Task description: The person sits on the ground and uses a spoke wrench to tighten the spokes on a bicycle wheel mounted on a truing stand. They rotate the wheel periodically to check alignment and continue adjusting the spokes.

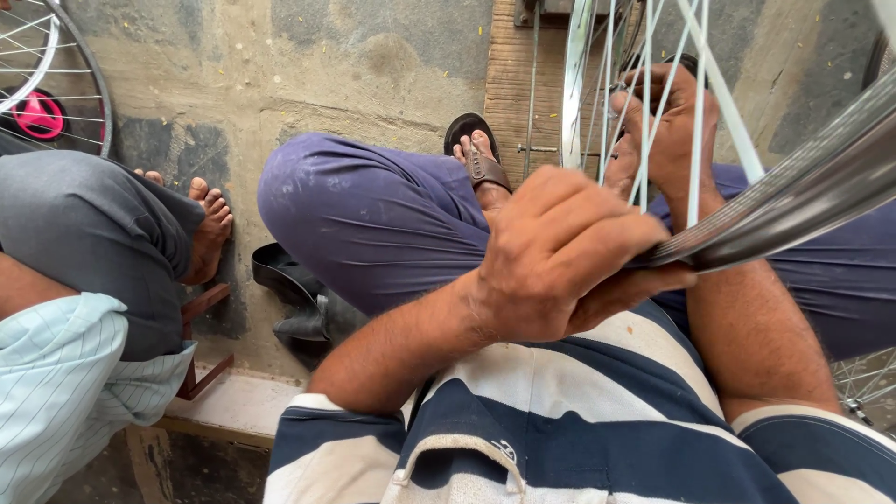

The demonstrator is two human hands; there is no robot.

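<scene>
1. The bicycle wheel [775, 215] is the biggest thing in front of me. It stands upright over my lap, its silver rim sweeping from the upper right corner down toward my chest, with pale spokes [644, 103] fanning up toward the top of the view. As far as I can judge, the work is mid-way: the rim shows bare metal where I grip it, I see no tyre seated on that stretch, and the hub is out of view, so I cannot tell what has been fitted or trued.

2. My left hand [560, 257] is curled tight around the lower edge of the rim, thumb beneath and knuckles on top. The rim runs out of that fist up and to the right, so it lies right inside my grip.

3. My right hand [667, 126] is past the rim, among the spokes, fingers bent closed. It seems to pinch a spoke or something small, but the spokes cross in front and I cannot tell which.

4. A dark strip of rubber [299, 299] lies slack on the concrete floor [280, 75] by my left knee, well apart from both hands and untouched.

5. Another person's bare foot [210, 229] rests on the floor to my left, near a second wheel [47, 84].
</scene>
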